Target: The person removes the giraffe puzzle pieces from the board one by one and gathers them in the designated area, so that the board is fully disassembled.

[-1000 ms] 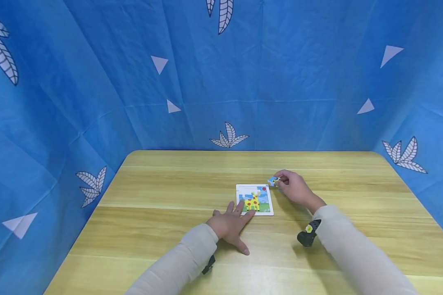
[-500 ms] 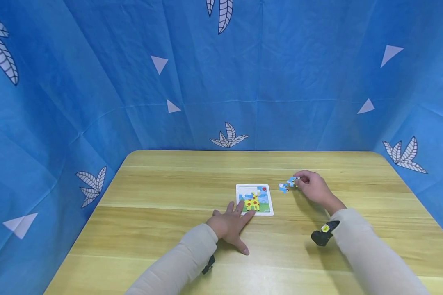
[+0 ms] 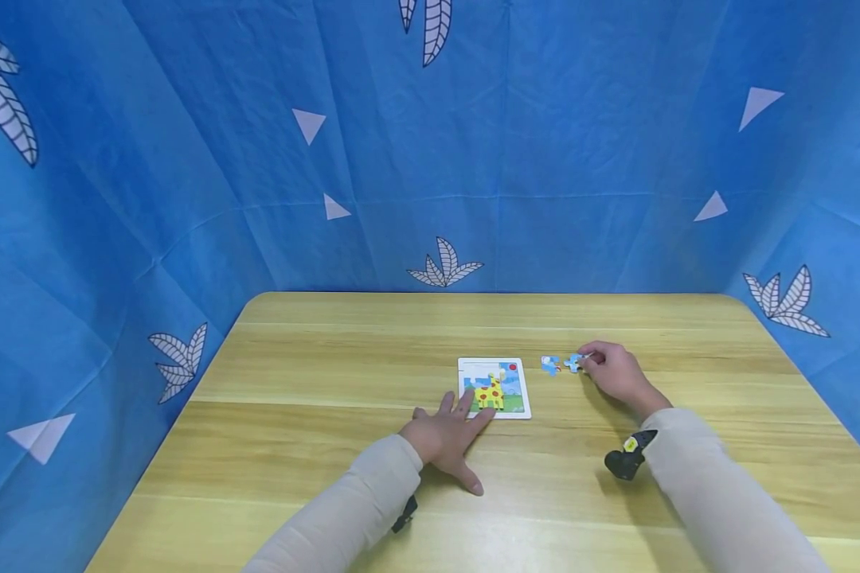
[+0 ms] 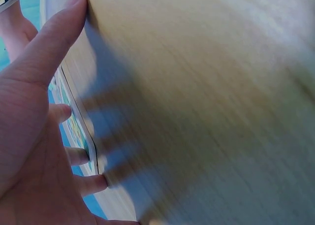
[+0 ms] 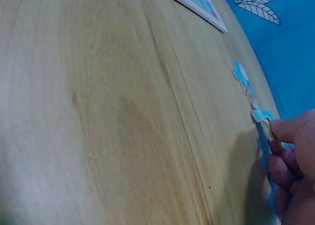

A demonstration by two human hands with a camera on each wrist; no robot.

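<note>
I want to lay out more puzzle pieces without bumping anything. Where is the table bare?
Bare wood runs along the table left of the puzzle tray and the left hand, and between tray and back wall. It is crowded right of the tray: two loose pieces lie beside the right hand, which pinches one.

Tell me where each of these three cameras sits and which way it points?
Head: worn on the head, looking forward and down at the table; both sleeves, left hand on the puzzle, right hand at a piece.
Left wrist: low along the table; palm, spread fingers, puzzle's edge.
Right wrist: low along the table toward the puzzle; fingertips pinching the piece.
Shared: head and right wrist both show the other loose piece.
</note>
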